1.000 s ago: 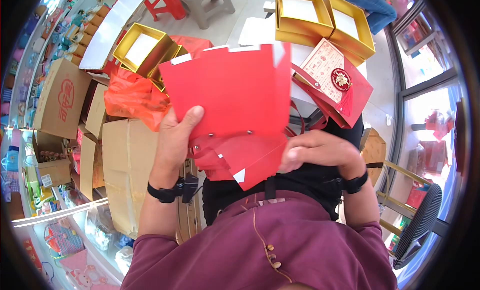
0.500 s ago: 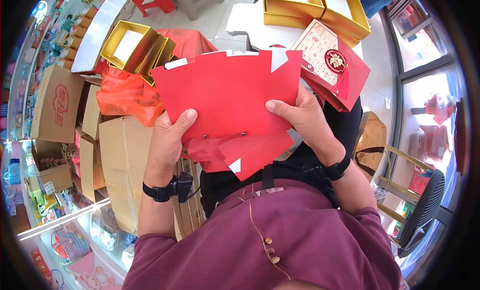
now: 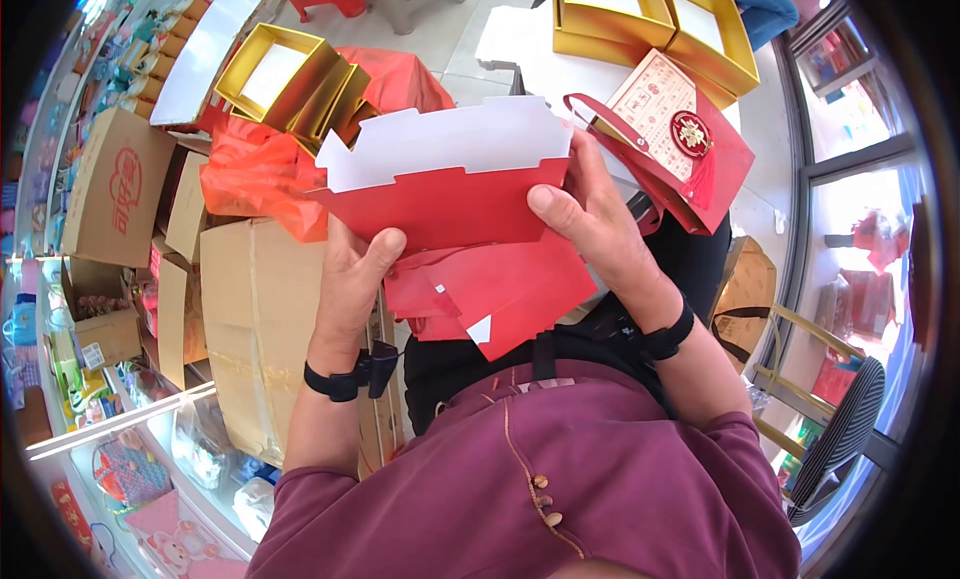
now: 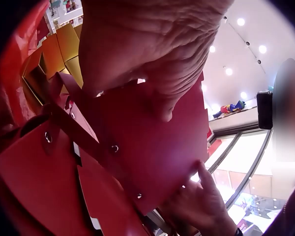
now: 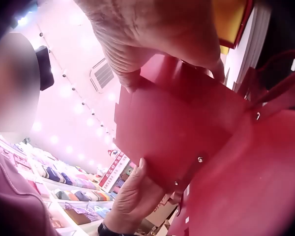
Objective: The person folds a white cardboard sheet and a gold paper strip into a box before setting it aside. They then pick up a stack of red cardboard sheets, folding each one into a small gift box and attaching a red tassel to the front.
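Both hands hold a red card gift bag (image 3: 440,211), partly unfolded, in front of the body. My left hand (image 3: 352,284) grips its left side, thumb on the red face. The right side is gripped by my right hand (image 3: 605,224), its thumb lying on the same face. The bag's upper part is tilted so a white inner side (image 3: 460,139) with notched edges shows in the head view. Below hangs a pointed red flap (image 3: 520,294) with a white patch. Metal eyelets (image 5: 200,160) and a red strap handle (image 4: 71,115) appear in the wrist views.
A finished-looking red gift bag (image 3: 725,179) with a tasselled round emblem lies at the right. Gold boxes (image 3: 615,34) stand on a white table behind; more gold boxes (image 3: 275,69) sit over an orange plastic bag (image 3: 260,174). Cardboard cartons (image 3: 260,309) and shelves fill the left.
The right hand came up from the bag's lower right to grip its right side. The upper panel then tipped, bringing its white inner side into view.
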A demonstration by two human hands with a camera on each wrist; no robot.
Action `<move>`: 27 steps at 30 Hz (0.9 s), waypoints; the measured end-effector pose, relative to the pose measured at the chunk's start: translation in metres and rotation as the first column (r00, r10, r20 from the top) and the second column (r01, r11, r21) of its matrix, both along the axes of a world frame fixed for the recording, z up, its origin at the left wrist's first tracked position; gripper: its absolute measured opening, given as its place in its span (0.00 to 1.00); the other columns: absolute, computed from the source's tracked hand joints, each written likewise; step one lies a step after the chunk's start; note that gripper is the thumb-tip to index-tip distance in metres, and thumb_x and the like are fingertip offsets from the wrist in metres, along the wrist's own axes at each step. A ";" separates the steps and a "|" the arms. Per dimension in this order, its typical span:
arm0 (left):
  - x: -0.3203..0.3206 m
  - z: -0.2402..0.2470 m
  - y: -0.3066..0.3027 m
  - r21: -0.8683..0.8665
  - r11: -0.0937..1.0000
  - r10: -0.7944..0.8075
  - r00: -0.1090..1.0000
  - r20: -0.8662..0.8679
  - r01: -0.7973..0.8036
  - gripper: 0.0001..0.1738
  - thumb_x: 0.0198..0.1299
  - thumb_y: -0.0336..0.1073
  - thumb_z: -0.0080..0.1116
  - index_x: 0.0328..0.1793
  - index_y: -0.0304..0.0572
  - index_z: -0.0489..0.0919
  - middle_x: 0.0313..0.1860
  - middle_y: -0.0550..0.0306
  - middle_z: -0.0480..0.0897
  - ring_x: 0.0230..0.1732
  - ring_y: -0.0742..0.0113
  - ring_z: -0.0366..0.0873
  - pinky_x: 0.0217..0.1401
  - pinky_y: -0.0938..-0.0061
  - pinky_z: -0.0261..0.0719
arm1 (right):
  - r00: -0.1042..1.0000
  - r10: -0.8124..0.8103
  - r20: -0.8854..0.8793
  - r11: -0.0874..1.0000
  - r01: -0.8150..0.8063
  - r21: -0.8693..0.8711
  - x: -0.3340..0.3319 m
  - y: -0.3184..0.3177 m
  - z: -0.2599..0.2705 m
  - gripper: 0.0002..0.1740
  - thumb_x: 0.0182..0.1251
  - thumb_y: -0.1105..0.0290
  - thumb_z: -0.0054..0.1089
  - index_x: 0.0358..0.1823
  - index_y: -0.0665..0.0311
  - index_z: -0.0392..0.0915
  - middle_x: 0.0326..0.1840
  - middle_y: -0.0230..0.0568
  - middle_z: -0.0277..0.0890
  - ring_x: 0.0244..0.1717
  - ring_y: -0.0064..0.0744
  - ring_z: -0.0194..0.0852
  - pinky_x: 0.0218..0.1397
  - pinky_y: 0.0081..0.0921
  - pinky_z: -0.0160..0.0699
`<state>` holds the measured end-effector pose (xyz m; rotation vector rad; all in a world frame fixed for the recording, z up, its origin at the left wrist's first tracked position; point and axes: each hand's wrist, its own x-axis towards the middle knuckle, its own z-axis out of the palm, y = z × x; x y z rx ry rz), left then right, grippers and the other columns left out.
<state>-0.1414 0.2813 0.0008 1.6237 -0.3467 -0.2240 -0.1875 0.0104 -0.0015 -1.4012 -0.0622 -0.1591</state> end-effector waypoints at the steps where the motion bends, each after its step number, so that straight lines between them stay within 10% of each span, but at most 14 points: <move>1: 0.000 -0.002 0.000 -0.099 0.995 -0.005 0.999 -0.037 0.001 0.43 0.78 0.57 0.59 0.87 0.38 0.61 0.82 0.51 0.70 0.81 0.59 0.69 0.83 0.57 0.66 | 1.000 0.002 -0.003 1.000 -0.002 0.006 -0.001 0.003 0.002 0.47 0.77 0.44 0.66 0.80 0.70 0.58 0.73 0.51 0.71 0.76 0.39 0.68 0.81 0.38 0.64; 6: 0.007 0.009 -0.013 -0.243 0.969 0.031 0.997 -0.065 -0.046 0.49 0.79 0.72 0.43 0.89 0.39 0.58 0.86 0.50 0.66 0.84 0.55 0.64 0.86 0.54 0.59 | 0.997 -0.022 -0.073 0.993 0.030 0.116 -0.001 0.014 0.010 0.42 0.79 0.43 0.60 0.78 0.69 0.60 0.72 0.49 0.71 0.74 0.34 0.67 0.80 0.34 0.63; 15: 0.006 0.017 -0.027 -0.276 0.938 0.162 0.968 -0.192 -0.212 0.32 0.77 0.46 0.59 0.79 0.37 0.66 0.67 0.50 0.78 0.66 0.64 0.77 0.73 0.64 0.75 | 0.992 -0.094 -0.089 0.985 0.105 0.134 0.004 0.023 0.000 0.24 0.80 0.59 0.54 0.68 0.67 0.66 0.59 0.40 0.75 0.59 0.24 0.70 0.69 0.27 0.69; 21: 0.009 0.008 -0.029 -0.075 0.972 0.225 0.973 0.048 -0.221 0.22 0.78 0.32 0.52 0.75 0.35 0.68 0.65 0.52 0.76 0.65 0.68 0.74 0.72 0.68 0.72 | 0.987 -0.067 -0.146 0.995 0.054 -0.089 0.009 0.012 -0.001 0.20 0.78 0.67 0.53 0.67 0.65 0.69 0.57 0.35 0.74 0.56 0.21 0.68 0.67 0.25 0.70; 27: 0.011 0.009 -0.028 -0.075 0.963 0.264 0.963 0.051 -0.260 0.23 0.77 0.29 0.50 0.75 0.34 0.68 0.67 0.51 0.75 0.68 0.66 0.72 0.75 0.68 0.70 | 0.995 0.079 -0.063 0.973 -0.063 0.222 0.009 0.006 -0.005 0.25 0.85 0.57 0.51 0.73 0.66 0.69 0.60 0.36 0.77 0.61 0.20 0.72 0.70 0.24 0.69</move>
